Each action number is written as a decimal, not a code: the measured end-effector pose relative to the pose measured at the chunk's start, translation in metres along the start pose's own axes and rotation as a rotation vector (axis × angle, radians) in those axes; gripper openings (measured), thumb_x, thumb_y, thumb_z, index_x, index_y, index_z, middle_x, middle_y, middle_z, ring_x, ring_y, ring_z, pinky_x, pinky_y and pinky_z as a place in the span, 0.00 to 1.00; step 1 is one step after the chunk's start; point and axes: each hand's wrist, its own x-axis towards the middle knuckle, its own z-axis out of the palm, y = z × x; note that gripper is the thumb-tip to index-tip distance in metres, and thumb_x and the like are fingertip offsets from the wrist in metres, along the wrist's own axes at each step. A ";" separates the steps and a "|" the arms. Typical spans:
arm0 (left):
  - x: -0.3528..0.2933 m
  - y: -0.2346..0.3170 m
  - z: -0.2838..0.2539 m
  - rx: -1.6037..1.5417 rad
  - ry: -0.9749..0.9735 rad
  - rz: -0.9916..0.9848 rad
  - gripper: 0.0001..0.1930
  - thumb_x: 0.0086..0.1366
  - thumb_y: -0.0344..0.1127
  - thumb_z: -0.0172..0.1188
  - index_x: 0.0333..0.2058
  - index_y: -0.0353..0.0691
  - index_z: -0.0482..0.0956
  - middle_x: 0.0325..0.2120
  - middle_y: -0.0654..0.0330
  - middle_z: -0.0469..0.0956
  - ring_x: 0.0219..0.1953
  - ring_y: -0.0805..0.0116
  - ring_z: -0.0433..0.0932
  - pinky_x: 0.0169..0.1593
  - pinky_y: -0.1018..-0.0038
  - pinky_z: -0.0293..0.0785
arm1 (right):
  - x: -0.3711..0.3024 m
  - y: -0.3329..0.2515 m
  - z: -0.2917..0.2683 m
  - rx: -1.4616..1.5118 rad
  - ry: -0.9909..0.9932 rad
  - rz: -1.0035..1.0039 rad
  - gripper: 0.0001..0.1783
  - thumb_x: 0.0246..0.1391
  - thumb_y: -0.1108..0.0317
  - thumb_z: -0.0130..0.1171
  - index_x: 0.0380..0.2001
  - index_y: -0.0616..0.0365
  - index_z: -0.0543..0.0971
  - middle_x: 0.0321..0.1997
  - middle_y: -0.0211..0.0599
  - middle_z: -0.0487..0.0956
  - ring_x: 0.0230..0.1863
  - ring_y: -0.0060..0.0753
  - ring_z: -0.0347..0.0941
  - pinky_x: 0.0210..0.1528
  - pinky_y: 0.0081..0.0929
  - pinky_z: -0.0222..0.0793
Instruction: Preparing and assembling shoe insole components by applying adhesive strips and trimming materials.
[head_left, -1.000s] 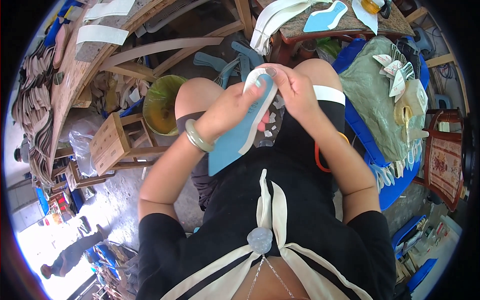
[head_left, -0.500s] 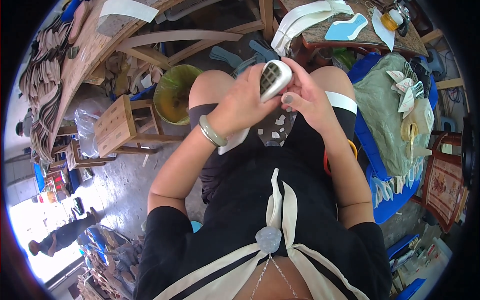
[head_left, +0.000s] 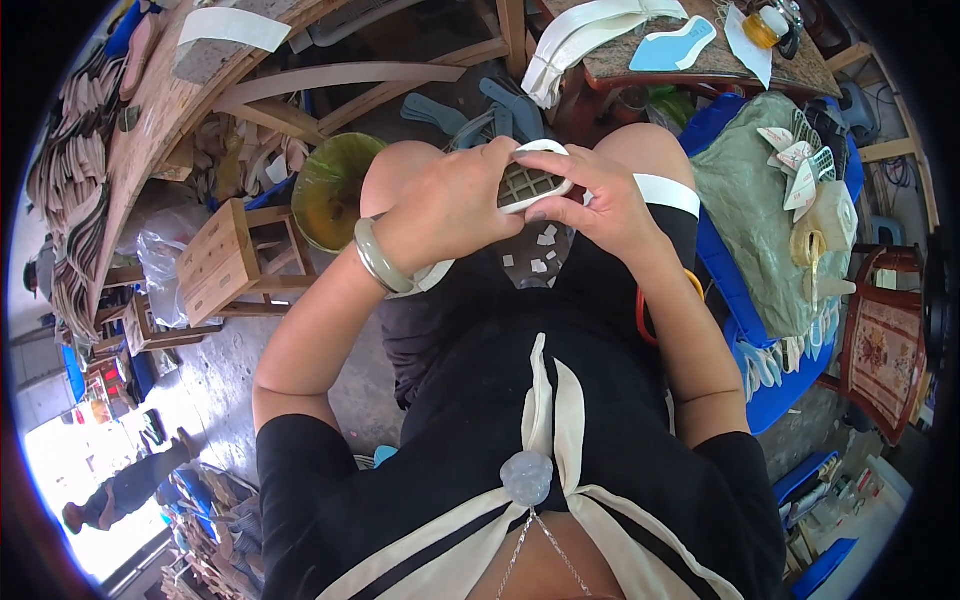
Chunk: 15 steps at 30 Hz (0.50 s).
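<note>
A white-rimmed shoe sole (head_left: 528,186) with a dark grid of hollows at one end is held between both hands above my thighs. My left hand (head_left: 450,200), with a pale bangle at the wrist, is wrapped round its left side and hides much of it. A white part (head_left: 434,277) shows below that wrist; whether it belongs to the sole I cannot tell. The fingers and thumb of my right hand (head_left: 610,200) close on the gridded end from the right. Small white squares (head_left: 540,266) lie scattered beyond my lap, between the knees.
Left are a wooden stool (head_left: 218,265), a yellow-green bucket (head_left: 335,190) and a workbench (head_left: 160,130). Blue insole shapes (head_left: 435,113) lie ahead. A stone-topped table (head_left: 640,85) and covered blue crate (head_left: 740,200) stand right. A person (head_left: 130,485) is at far left.
Both hands have moved slightly left and down with the sole. The gridded end has tilted toward level, and the right fingers now reach over its upper edge.
</note>
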 end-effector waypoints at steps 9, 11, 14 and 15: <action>0.003 -0.005 0.024 0.032 0.277 0.050 0.24 0.50 0.46 0.65 0.39 0.34 0.69 0.30 0.49 0.77 0.36 0.50 0.77 0.36 0.62 0.74 | 0.016 -0.005 0.000 0.579 0.238 0.528 0.14 0.62 0.67 0.48 0.47 0.60 0.76 0.27 0.27 0.76 0.22 0.16 0.69 0.27 0.14 0.66; 0.008 -0.016 0.024 -0.402 0.009 -0.098 0.26 0.57 0.53 0.60 0.39 0.33 0.71 0.32 0.48 0.78 0.35 0.51 0.78 0.38 0.65 0.73 | 0.020 -0.003 0.002 0.316 0.287 0.423 0.11 0.62 0.68 0.48 0.42 0.58 0.77 0.26 0.24 0.74 0.21 0.13 0.65 0.25 0.14 0.63; 0.028 -0.028 0.047 -0.762 0.047 0.000 0.21 0.69 0.48 0.45 0.39 0.32 0.74 0.31 0.51 0.78 0.33 0.61 0.76 0.40 0.69 0.71 | 0.026 0.010 -0.002 0.045 0.336 0.107 0.09 0.61 0.71 0.49 0.41 0.59 0.77 0.30 0.23 0.76 0.30 0.09 0.66 0.32 0.10 0.62; 0.028 -0.024 0.045 -0.818 0.065 -0.055 0.20 0.70 0.46 0.44 0.39 0.32 0.73 0.31 0.53 0.77 0.33 0.64 0.75 0.40 0.71 0.70 | 0.030 0.007 -0.002 0.126 0.336 0.147 0.09 0.62 0.70 0.48 0.41 0.60 0.77 0.32 0.24 0.76 0.32 0.09 0.66 0.34 0.11 0.63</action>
